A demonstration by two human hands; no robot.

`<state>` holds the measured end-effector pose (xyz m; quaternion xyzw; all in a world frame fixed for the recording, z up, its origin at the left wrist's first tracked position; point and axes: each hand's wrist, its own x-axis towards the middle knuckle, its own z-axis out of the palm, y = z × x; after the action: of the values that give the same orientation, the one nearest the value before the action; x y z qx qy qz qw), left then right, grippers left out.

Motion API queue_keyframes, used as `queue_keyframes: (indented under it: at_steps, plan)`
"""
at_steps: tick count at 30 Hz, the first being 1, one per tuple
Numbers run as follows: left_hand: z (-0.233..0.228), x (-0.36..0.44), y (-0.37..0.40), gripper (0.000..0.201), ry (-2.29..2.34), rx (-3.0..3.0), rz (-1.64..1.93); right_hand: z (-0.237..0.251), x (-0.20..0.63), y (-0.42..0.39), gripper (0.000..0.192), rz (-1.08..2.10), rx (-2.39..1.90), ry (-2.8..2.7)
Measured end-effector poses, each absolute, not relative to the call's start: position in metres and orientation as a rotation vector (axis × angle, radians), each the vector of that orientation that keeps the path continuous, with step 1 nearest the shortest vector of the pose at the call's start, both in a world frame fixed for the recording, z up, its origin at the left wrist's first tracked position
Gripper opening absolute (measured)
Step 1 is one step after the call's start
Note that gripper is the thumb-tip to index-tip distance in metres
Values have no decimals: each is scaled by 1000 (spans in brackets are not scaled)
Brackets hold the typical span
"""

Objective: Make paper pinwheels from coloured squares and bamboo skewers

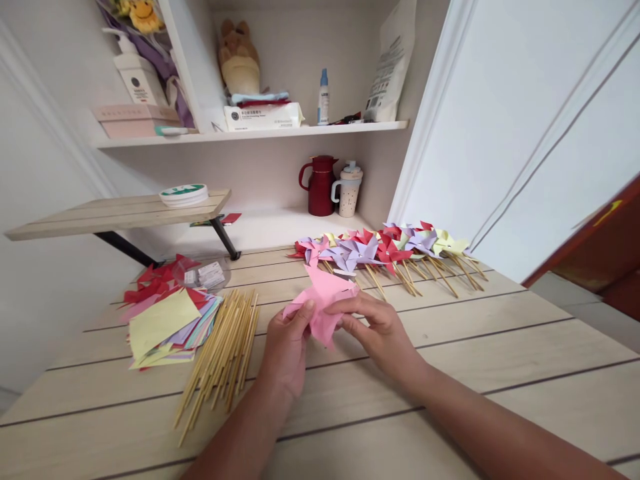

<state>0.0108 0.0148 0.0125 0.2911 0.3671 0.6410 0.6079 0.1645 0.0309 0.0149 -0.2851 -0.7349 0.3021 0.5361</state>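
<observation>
A pink paper pinwheel (323, 297), its blades partly folded, is held above the table between my two hands. My left hand (290, 340) pinches its left side, thumb on top and the other fingers hidden behind the paper. On the right edge, the thumb and index finger of my right hand (377, 327) are closed on a blade. To the left lies a bundle of thin wooden sticks (220, 353). Beside it is a stack of coloured paper sheets (163, 327). Finished pinwheels (357, 253) on sticks lie in a pile beyond my hands.
Red paper pieces (155, 280) and a clear container with small white boxes (211, 275) sit at the back left. A small raised shelf (120, 213) overhangs that corner. A red jug (323, 187) and a tumbler (349, 190) stand at the back.
</observation>
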Motion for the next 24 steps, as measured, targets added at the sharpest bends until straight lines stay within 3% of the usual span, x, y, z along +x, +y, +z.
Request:
queue_keyframes:
  at_steps: [11,16,24]
  plan:
    - [10,7,20,32,947,587,1617,13,166,37,35,858,-772,-1732]
    - [10,6,20,30,930,565,1611,17,165,34,10,890,-738,-1759]
    - [11,8,18,35,925,620,1568,17,167,35,10,968,-839,-1689]
